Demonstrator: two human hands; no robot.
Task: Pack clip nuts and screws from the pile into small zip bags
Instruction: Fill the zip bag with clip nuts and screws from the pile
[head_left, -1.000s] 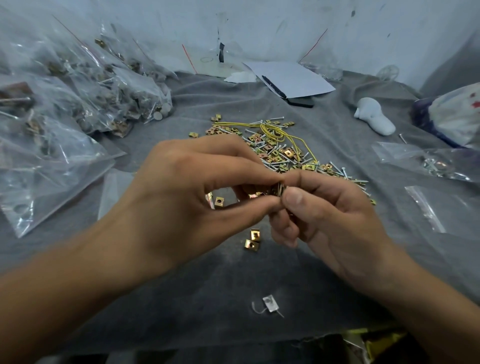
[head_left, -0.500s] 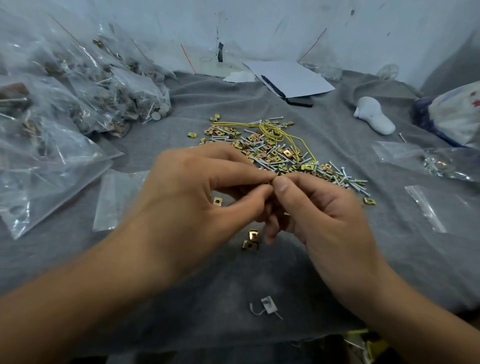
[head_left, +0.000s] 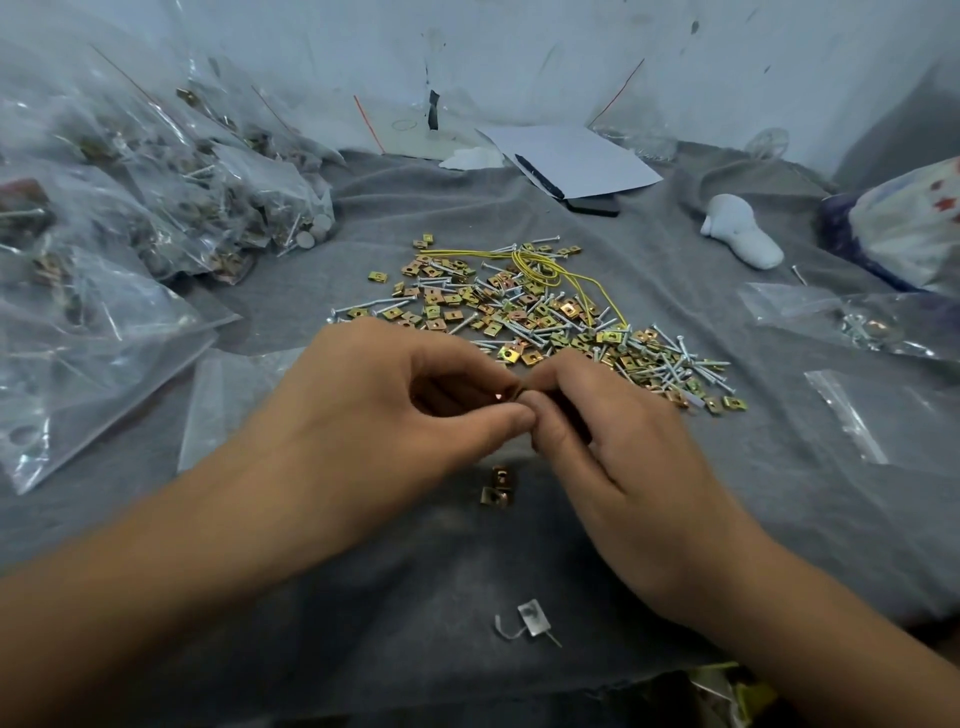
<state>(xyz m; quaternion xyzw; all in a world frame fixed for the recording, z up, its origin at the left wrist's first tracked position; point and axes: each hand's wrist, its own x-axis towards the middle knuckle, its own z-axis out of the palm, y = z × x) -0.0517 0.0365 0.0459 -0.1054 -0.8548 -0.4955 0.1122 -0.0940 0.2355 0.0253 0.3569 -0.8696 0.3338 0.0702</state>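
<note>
Brass-coloured clip nuts, only a glint of them showing, sit pinched between the fingertips of both hands just near of the pile. The left hand has thumb and forefinger curled together on the small stack, and the right hand meets it fingertip to fingertip, its fingers folded round the same pieces. How many nuts are held cannot be told.

Two more loose clip nuts lie on the grey cloth just below the hands. The pile spreads beyond the hands, nuts and screws mixed, with a yellow cord looped over its far part. An empty zip bag lies flat to the right, another flat bag to the left; filled bags are heaped at far left.

To do this counting step well, I would keep the nuts squared in a tight stack low over the cloth, so a slip drops them close by, before reaching for a bag.
</note>
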